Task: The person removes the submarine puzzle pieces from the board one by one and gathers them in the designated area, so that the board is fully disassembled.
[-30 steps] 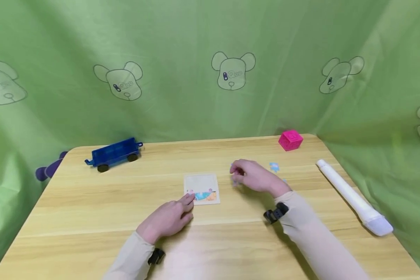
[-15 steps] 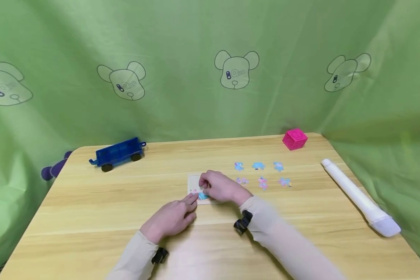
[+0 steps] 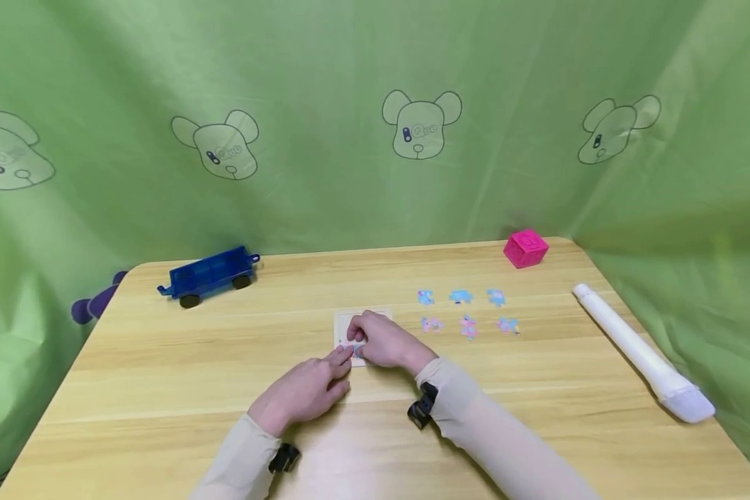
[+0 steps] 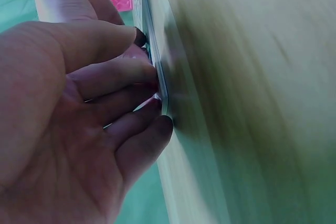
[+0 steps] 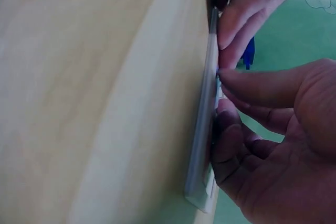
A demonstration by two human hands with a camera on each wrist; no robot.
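Note:
A small white puzzle tray [image 3: 340, 319] lies flat on the wooden table, its lower part holding colourful pieces. My left hand [image 3: 303, 392] rests at the tray's lower left edge, fingers fairly straight; in the left wrist view its fingertips [image 4: 165, 124] touch the rim. Over the tray, my right hand [image 3: 384, 340] bends its thumb and fingers round a puzzle piece [image 3: 357, 352], a bluish bit of which shows by the left fingertips. In the right wrist view the right thumb and fingers [image 5: 228, 142] meet the tray's upper face; most of the piece is hidden.
Several loose blue and pink puzzle pieces [image 3: 469, 326] lie in two rows right of the tray. Behind them sits a pink cube [image 3: 526, 248]. A white microphone-shaped object [image 3: 644, 354] lies at right, a blue toy wagon [image 3: 211, 273] at back left. A green curtain [image 3: 325, 173] borders the table.
From beside the loose pieces, my right hand has moved left onto the tray, then slightly farther left and down. My left hand has stayed at the tray's edge.

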